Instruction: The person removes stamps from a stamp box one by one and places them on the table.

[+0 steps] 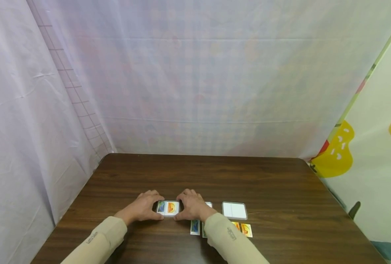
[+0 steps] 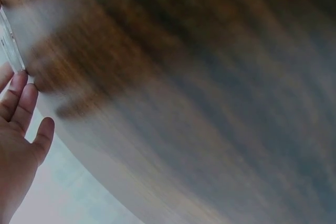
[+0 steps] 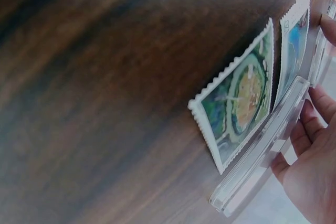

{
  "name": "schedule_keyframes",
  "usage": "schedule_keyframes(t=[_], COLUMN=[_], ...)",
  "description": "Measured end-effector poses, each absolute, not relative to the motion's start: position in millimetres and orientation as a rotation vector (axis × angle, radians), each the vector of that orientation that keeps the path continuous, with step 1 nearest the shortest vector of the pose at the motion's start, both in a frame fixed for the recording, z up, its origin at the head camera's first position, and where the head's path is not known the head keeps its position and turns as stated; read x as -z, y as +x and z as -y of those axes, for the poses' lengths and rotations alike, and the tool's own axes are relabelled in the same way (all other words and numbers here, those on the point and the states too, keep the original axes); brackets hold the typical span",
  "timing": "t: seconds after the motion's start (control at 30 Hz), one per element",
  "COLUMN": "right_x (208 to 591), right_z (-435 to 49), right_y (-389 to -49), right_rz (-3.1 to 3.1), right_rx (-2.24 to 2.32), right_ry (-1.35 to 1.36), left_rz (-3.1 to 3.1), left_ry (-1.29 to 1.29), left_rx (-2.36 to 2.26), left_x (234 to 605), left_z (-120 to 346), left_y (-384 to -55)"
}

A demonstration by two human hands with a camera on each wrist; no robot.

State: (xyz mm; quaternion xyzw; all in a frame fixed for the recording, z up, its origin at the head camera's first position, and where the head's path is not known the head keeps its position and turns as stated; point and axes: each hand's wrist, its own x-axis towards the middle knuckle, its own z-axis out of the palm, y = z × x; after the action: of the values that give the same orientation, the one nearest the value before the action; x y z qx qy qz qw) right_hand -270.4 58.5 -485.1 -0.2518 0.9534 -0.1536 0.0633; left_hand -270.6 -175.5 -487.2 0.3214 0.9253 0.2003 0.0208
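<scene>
A clear flat plastic case [image 1: 166, 213], holding a blue-green stamp and an orange-and-yellow stamp on white, lies between both hands in the head view. My left hand [image 1: 145, 206] grips its left side, fingers at the far corner and thumb at the near one. On the opposite side, my right hand [image 1: 192, 206] holds the right edge in the same way. The left wrist view shows the left hand [image 2: 21, 124] against the case edge [image 2: 10, 40]. In the right wrist view, the right hand [image 3: 312, 145] is beside a second clear case [image 3: 262, 145], which it partly hides in the head view.
Another clear case with a white insert [image 1: 234, 210] lies to the right. Nearer me are a blue-green stamp [image 1: 195, 227], a green stamp [image 3: 239, 95] partly behind the right arm, and orange-yellow stamps [image 1: 246, 230]. White curtains surround the brown wooden table [image 1: 274, 183].
</scene>
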Motion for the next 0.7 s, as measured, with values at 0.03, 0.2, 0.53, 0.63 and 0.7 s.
schedule_keyframes(t=[0.03,0.2,0.53,0.63,0.7], right_x=[485.0,486.5,487.5,487.1,487.2], right_z=[-58.4,-57.8,-58.4,-58.6,-58.5], right_y=[-270.4,-270.9,-271.3,-270.9,-270.6], right_rz=[-2.881,-2.88,-2.877,-2.876,-2.874], right_rx=[0.464,0.466,0.481,0.488,0.495], right_ry=[-0.76,-0.751,-0.745,-0.744,-0.741], left_rz=[-2.869,-2.877,-2.883,-2.883,-2.886], left_ry=[0.996,1.003,1.01,1.01,1.021], left_rx=[-0.621,-0.612,-0.612,-0.62,-0.623], left_x=[487.4,487.5,486.2,485.7,486.0], left_z=[175.3,174.9,175.4,175.0,175.0], left_y=[-270.9,-271.7,-269.9,-269.7,-269.7])
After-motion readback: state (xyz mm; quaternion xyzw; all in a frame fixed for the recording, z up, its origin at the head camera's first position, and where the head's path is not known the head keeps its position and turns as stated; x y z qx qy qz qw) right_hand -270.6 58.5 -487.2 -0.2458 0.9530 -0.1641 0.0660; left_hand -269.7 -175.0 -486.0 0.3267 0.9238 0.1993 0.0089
